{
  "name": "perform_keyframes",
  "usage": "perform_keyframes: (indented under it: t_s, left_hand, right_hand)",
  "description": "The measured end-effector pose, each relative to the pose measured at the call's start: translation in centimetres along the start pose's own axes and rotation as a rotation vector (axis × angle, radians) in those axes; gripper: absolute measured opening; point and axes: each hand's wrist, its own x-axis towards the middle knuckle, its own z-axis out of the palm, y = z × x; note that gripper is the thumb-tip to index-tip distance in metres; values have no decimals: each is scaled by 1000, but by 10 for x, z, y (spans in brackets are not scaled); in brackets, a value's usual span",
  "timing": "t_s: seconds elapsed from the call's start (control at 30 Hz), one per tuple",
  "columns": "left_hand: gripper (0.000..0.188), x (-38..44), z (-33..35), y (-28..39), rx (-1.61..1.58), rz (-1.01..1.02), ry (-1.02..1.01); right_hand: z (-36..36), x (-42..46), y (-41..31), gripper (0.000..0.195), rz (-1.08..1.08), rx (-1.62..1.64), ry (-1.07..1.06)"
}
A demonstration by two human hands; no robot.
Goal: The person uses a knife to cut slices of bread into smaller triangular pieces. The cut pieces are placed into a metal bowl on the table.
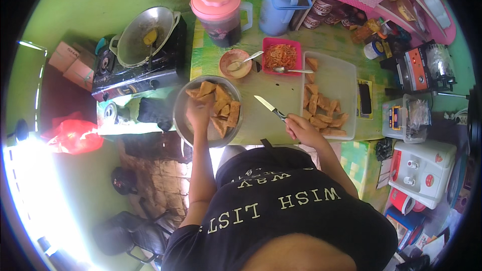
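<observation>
My left hand (198, 113) reaches into a round metal bowl (238, 130) of fried tofu pieces (222, 99), mostly triangles and wedges. Its fingers are blurred against the tofu, so whether they grip a piece is unclear. In my right hand (303, 130) is a small knife (268, 105) with a dark handle, its blade pointing up and left over the table. Just beyond that hand, a translucent plastic tray (339, 79) carries more cut tofu pieces (327, 111) along its near and left sides.
Behind stand a pink bowl of shredded vegetables (279, 55), a small bowl with a spoon (228, 64), a pink-lidded pitcher (217, 11) and a blue thermos (276, 17). A wok (130, 41) sits on the gas stove (165, 60) at left. A phone (364, 99) lies right of the tray.
</observation>
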Motion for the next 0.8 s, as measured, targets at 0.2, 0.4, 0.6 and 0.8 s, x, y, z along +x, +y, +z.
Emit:
perform_keyframes:
  t_s: [0.2,0.4,0.6,0.8]
  left_hand:
    - [40,-20,-11,-6,-271,70,-9]
    - [36,-44,-29,14,-521,127,-174]
    - [41,-73,-26,61,-1033,87,-508]
    - [43,-73,-12,62,-1211,30,-710]
  right_hand:
    - [-25,-12,13,30,-92,51,5]
    - [-38,-9,22,22,-324,-238,135]
    - [-34,-17,-29,20,-446,-235,121]
    - [-21,-18,-53,28,-817,-311,138]
